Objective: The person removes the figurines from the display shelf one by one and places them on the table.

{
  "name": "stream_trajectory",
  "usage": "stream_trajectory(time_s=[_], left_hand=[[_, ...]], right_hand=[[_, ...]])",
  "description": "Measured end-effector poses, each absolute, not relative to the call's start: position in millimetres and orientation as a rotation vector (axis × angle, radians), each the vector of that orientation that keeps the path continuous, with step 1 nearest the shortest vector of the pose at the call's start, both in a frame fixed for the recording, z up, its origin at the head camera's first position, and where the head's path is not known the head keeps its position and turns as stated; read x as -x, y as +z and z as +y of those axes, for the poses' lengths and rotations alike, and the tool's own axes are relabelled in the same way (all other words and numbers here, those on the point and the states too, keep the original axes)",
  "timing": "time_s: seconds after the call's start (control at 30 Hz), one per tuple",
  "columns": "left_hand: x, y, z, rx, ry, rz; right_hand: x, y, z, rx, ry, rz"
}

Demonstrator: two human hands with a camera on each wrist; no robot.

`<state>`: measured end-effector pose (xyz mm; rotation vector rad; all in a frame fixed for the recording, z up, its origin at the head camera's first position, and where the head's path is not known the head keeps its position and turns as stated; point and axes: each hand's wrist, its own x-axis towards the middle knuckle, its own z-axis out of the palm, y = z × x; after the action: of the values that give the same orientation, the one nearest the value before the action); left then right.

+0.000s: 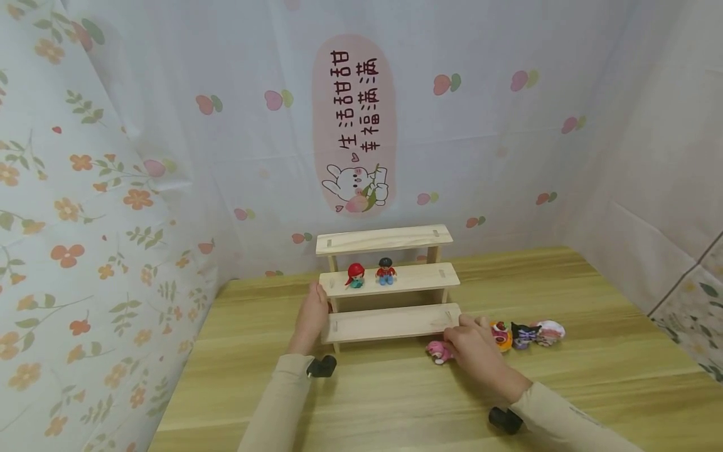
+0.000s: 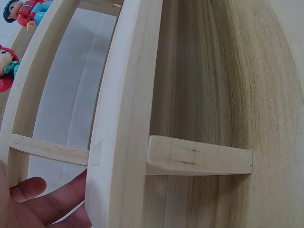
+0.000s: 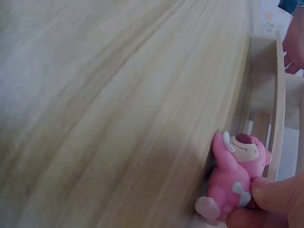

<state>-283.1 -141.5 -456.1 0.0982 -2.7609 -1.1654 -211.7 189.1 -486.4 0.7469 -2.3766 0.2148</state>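
Observation:
A three-tier wooden display shelf (image 1: 390, 323) stands on the table. My left hand (image 1: 312, 318) holds its left end, fingers reaching in beside the lower boards in the left wrist view; the thumb's contact is hidden there. On the middle tier sit a red-haired figurine (image 1: 355, 275) and a black-haired figurine (image 1: 386, 272) in a red jacket. My right hand (image 1: 477, 348) is in front of the shelf's lower right corner. Between thumb and finger it pinches a pink bear figurine (image 3: 230, 185), which is tilted close to the table surface.
Right of my right hand, several more figurines stand in a row: an orange one (image 1: 501, 337), a black and purple one (image 1: 525, 335) and a pink and white one (image 1: 550, 332). A patterned cloth (image 1: 243, 157) hangs behind the wood-grain table (image 1: 384, 402).

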Motion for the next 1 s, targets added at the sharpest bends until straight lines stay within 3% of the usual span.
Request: stream_trajectory(time_s=[1.0], left_hand=[[279,-450,-140,-0.126,-1.170,-2.774]], right_hand=[[222,-460,179,-0.717,0.272,-2.470]])
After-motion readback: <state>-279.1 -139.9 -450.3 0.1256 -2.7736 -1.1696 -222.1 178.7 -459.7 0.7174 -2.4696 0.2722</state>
